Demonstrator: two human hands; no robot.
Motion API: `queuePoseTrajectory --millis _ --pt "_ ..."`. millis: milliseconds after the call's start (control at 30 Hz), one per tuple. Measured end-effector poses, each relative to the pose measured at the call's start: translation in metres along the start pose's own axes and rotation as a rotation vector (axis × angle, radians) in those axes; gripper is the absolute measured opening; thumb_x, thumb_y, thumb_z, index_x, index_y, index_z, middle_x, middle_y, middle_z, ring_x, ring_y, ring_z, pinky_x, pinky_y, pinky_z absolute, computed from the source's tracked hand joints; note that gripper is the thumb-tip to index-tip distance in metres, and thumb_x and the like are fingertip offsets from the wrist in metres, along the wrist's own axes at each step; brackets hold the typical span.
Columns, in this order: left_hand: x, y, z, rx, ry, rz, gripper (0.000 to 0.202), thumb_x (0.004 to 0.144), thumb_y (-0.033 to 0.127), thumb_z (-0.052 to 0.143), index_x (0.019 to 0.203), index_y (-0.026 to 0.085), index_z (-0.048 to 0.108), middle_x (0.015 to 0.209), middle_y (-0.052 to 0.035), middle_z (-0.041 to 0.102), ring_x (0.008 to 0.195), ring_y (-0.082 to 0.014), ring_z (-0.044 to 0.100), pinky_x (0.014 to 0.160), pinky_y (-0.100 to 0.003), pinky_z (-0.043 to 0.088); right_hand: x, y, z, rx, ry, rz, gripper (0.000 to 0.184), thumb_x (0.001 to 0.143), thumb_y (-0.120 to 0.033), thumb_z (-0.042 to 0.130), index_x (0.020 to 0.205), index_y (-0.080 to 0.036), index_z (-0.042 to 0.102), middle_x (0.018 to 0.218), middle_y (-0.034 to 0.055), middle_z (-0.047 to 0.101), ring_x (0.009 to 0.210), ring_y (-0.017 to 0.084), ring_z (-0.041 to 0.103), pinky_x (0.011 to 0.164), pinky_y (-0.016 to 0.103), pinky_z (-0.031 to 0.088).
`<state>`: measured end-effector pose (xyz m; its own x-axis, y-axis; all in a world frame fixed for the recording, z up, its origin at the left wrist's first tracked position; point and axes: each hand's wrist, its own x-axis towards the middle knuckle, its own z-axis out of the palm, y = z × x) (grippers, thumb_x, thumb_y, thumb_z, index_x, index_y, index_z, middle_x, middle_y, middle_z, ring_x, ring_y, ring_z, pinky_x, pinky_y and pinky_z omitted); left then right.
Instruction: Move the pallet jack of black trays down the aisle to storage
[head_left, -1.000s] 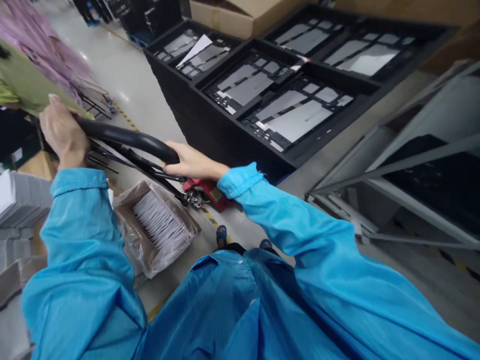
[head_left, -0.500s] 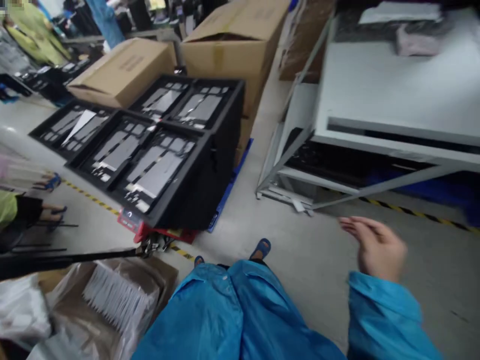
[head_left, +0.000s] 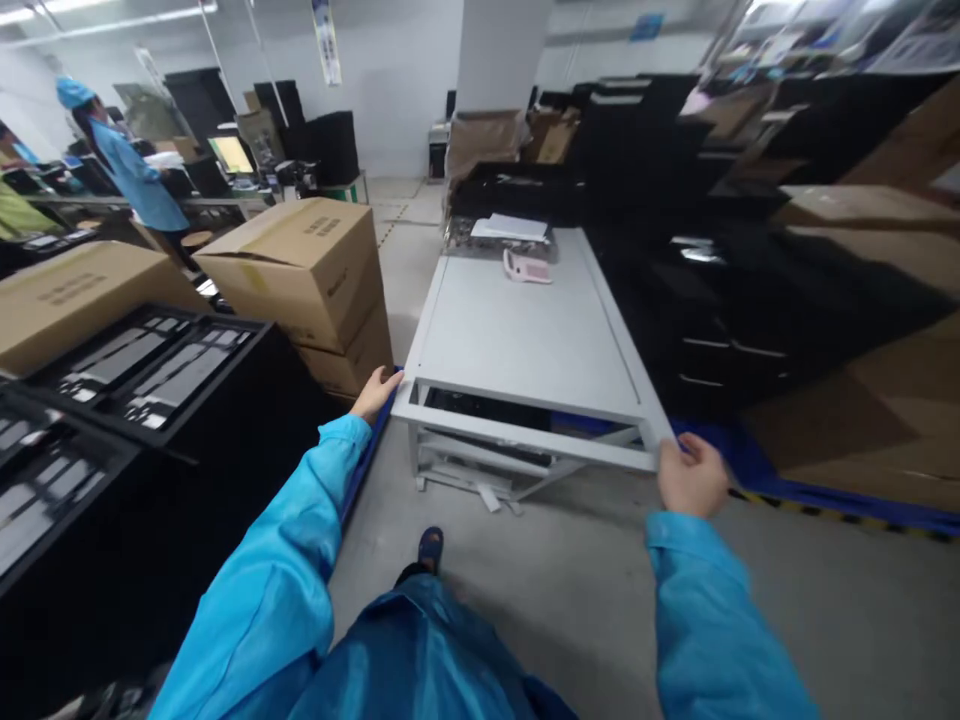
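Note:
A pale grey metal table (head_left: 517, 325) stands in front of me, with a slot behind its near rail. My left hand (head_left: 376, 393) is closed on its near left corner, the thumb along the top. At the near right corner, my right hand (head_left: 691, 478) is closed round the edge, some fingertips hidden. Toward the table's far end rests a small pink-and-white object (head_left: 527, 267), its kind unclear. White sheets (head_left: 510, 228) lie behind it on a clear plastic-looking layer.
On the left are black trays (head_left: 191, 370) of flat grey parts, beside stacked cardboard boxes (head_left: 300, 265). Blurred dark stacks and a carton (head_left: 862, 420) line the right side. A person in blue (head_left: 139, 165) stands at the far left. Grey floor (head_left: 555, 570) shows below the table.
My view has swung right and up, bringing the table to the middle. My left hand has come into view on the table's left corner; my right hand has gone from mid-air to the right corner.

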<state>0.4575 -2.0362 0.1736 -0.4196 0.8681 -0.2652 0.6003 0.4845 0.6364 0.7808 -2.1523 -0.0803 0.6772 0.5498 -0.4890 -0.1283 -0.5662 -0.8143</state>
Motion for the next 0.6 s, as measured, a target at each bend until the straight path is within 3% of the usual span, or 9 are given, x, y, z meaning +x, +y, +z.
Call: queuePoseTrajectory --millis 67,133,200,300,433,533,600 --pt "0.022 0.004 0.014 -0.037 -0.068 -0.07 0.05 0.076 0.025 0.071 0.118 0.002 0.058 0.12 -0.0233 0.062 0.115 -0.0306 0.058 0.1 -0.036 0.043 -0.001 0.017 0.0 -0.068 0.092 -0.07 0.049 0.073 -0.029 0.057 0.116 -0.006 0.065 0.112 0.0216 0.065 0.105 0.037 0.059 0.095 0.051 0.043" --pt "0.027 0.001 0.018 -0.09 -0.142 -0.138 0.036 0.074 0.025 0.071 0.102 0.003 0.065 0.097 -0.019 0.07 0.094 -0.0287 0.066 0.086 -0.034 0.051 0.001 0.037 0.001 -0.079 0.136 -0.063 0.054 0.066 -0.041 0.057 0.109 -0.009 0.067 0.11 0.0204 0.065 0.108 0.041 0.055 0.095 0.057 0.04" --pt "0.022 -0.004 0.018 -0.144 -0.176 -0.191 0.028 0.075 0.028 0.07 0.092 0.007 0.068 0.077 -0.0131 0.07 0.075 -0.0241 0.067 0.073 -0.031 0.053 0.003 0.052 0.007 0.102 0.095 0.081 0.055 0.059 -0.051 0.057 0.095 -0.011 0.068 0.097 0.0191 0.067 0.1 0.04 0.058 0.089 0.057 0.045" --pt "0.009 -0.011 0.015 -0.188 -0.156 -0.268 0.026 0.077 0.034 0.066 0.084 0.009 0.068 0.059 -0.0077 0.064 0.053 -0.0188 0.06 0.053 -0.027 0.05 0.004 0.061 0.02 0.56 -0.046 0.284 0.053 0.051 -0.058 0.057 0.081 -0.014 0.062 0.069 0.0101 0.064 0.077 0.032 0.064 0.069 0.047 0.053" --pt "-0.015 -0.017 0.01 -0.179 -0.055 -0.329 0.022 0.083 0.032 0.058 0.084 0.012 0.067 0.055 -0.0047 0.061 0.045 -0.0159 0.056 0.046 -0.025 0.048 -0.006 0.067 0.02 0.772 -0.132 0.353 0.059 0.047 -0.06 0.066 0.085 -0.014 0.063 0.06 0.006 0.064 0.064 0.028 0.065 0.053 0.039 0.053" --pt "-0.044 -0.021 0.005 -0.146 0.063 -0.355 0.021 0.086 0.026 0.052 0.096 0.013 0.065 0.057 -0.0035 0.063 0.05 -0.0168 0.061 0.053 -0.025 0.054 -0.017 0.075 0.006 0.816 -0.204 0.383 0.073 0.048 -0.066 0.071 0.096 -0.011 0.067 0.071 0.0106 0.07 0.062 0.029 0.066 0.051 0.038 0.053" --pt "-0.067 -0.022 0.003 -0.158 0.213 -0.394 0.025 0.082 0.024 0.055 0.103 0.013 0.064 0.059 -0.0031 0.065 0.055 -0.0202 0.065 0.056 -0.028 0.057 -0.023 0.08 -0.004 0.822 -0.279 0.352 0.08 0.054 -0.07 0.07 0.105 -0.009 0.068 0.081 0.0138 0.072 0.065 0.029 0.067 0.054 0.038 0.055"
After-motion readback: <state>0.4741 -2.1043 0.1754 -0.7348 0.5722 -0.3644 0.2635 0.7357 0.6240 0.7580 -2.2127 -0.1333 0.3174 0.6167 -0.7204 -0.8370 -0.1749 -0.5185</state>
